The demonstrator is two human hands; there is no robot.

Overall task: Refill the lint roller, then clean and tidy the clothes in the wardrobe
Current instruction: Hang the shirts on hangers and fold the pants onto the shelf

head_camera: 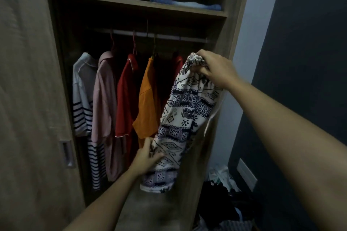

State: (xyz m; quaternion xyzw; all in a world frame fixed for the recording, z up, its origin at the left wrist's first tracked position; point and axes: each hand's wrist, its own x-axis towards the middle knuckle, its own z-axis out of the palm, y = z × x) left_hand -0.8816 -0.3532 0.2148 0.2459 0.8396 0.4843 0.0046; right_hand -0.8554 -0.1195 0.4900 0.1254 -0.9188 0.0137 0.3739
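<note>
a person stands facing an open wooden wardrobe (221,73) in dim light. the right hand (216,69) is raised, its fingers (203,70) closed around the bunched top of a white garment with a dark geometric print (182,112), which hangs down in front of the wardrobe's right side. the left hand (148,157) is lower, its fingers pinching the garment's left edge near the bottom. behind it, on a rail (150,35), hang a white striped shirt (82,99), a pale pink shirt (104,103), a red shirt (127,95) and an orange shirt (148,97). folded blue jeans (185,3) lie on the shelf (131,3) above the rail. a heap of clothes (223,189) lies on the floor to the right, beside a dark wall.
</note>
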